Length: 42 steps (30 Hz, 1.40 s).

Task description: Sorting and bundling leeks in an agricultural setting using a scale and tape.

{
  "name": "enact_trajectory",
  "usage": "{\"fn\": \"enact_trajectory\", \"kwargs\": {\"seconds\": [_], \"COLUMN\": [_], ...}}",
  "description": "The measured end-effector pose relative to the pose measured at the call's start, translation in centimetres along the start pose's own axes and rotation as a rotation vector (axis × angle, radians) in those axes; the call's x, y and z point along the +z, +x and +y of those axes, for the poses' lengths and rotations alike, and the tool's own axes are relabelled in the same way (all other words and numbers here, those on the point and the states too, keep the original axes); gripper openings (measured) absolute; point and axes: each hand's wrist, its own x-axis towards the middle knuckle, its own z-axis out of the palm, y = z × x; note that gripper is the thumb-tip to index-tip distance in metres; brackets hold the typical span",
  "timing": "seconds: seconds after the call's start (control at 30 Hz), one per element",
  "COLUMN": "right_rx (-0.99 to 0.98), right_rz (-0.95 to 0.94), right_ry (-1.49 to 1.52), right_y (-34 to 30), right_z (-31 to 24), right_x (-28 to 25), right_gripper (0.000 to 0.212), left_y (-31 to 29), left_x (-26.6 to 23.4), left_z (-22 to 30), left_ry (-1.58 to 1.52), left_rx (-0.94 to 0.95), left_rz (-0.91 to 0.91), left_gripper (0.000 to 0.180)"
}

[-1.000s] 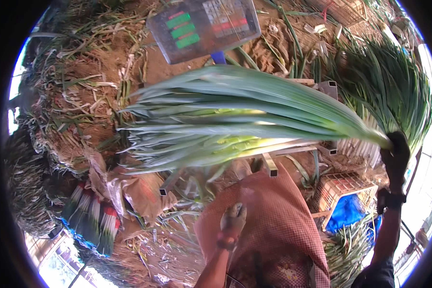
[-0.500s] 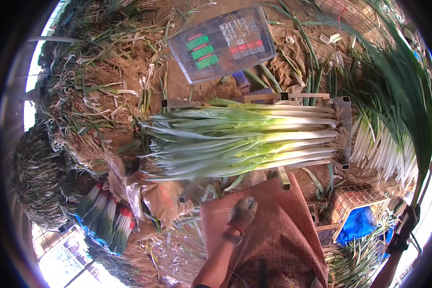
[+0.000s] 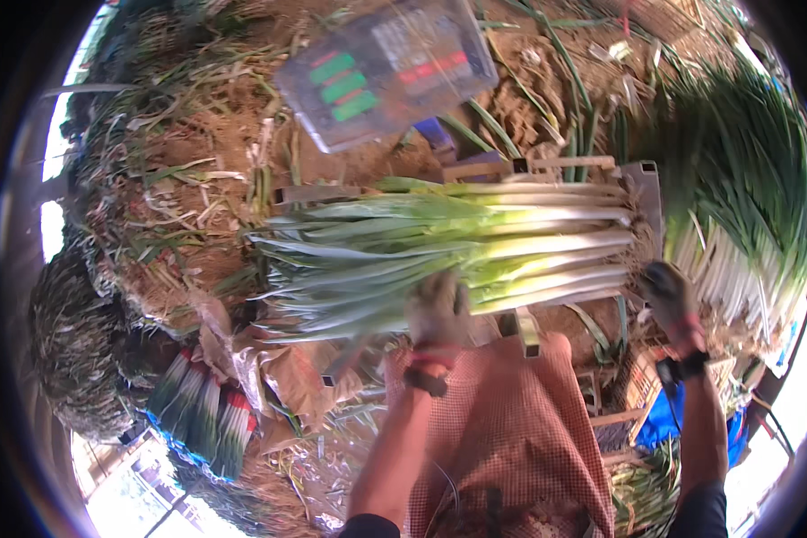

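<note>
A thick layer of green onions lies across a metal frame, green tops to the left and white root ends to the right. My left hand, in a dirty glove, is at the near edge of the layer, over the middle of the stalks; motion smears its fingers. By the near right corner, close to the roots, is my gloved right hand. It is blurred too, and whether it grips anything is not clear. A checked reddish apron covers my front.
Beyond the stalks stands a weighing scale display. More green onions are heaped at the right. Bundles with red ties lie at the lower left, near a crumpled sack. A crate with blue sheeting sits at the lower right.
My left hand has moved forward from the apron to the onions. My right hand has come in from the right edge to the root ends; the long green leaves it held are gone from it.
</note>
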Motion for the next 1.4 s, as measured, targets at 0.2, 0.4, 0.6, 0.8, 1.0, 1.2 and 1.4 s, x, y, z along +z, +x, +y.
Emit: {"fn": "enact_trajectory", "kwargs": {"seconds": [0.2, 0.4, 0.6, 0.8, 1.0, 1.2, 1.4], "right_rx": [-0.112, -0.136, -0.165, -0.107, -0.162, -0.290, 0.167], "right_rz": [-0.245, -0.163, -0.038, -0.004, 0.017, -0.088, -0.122], "right_ry": [-0.522, -0.705, -0.555, -0.429, -0.238, 0.254, -0.160], "right_y": [6.0, 9.4, 10.9, 11.2, 11.0, 3.8, 0.3], "right_z": [-5.8, -2.6, -2.3, 0.2, 0.4, 1.1, 18.4], "right_x": [10.4, 11.9, 16.7, 15.5, 14.7, 5.2, -13.8], "right_gripper": [0.050, 0.042, 0.029, 0.030, 0.034, 0.025, 0.016], "left_y": [4.0, 3.6, 1.7, 1.1, 1.1, 1.1, -5.2], "left_x": [1.4, 6.6, 7.8, 10.5, 10.4, 8.2, 2.2], "left_z": [-1.7, -2.5, -5.0, -4.4, -6.1, -6.8, -7.6], "left_ry": [0.269, 0.402, 0.534, 0.536, 0.649, 0.691, 0.562], "left_rx": [0.064, 0.116, 0.176, 0.211, 0.232, 0.108, -0.298], "left_rz": [-0.124, -0.146, 0.022, 0.038, -0.012, -0.267, -0.245], "left_gripper": [0.038, 0.043, 0.039, 0.041, 0.046, 0.053, 0.052]}}
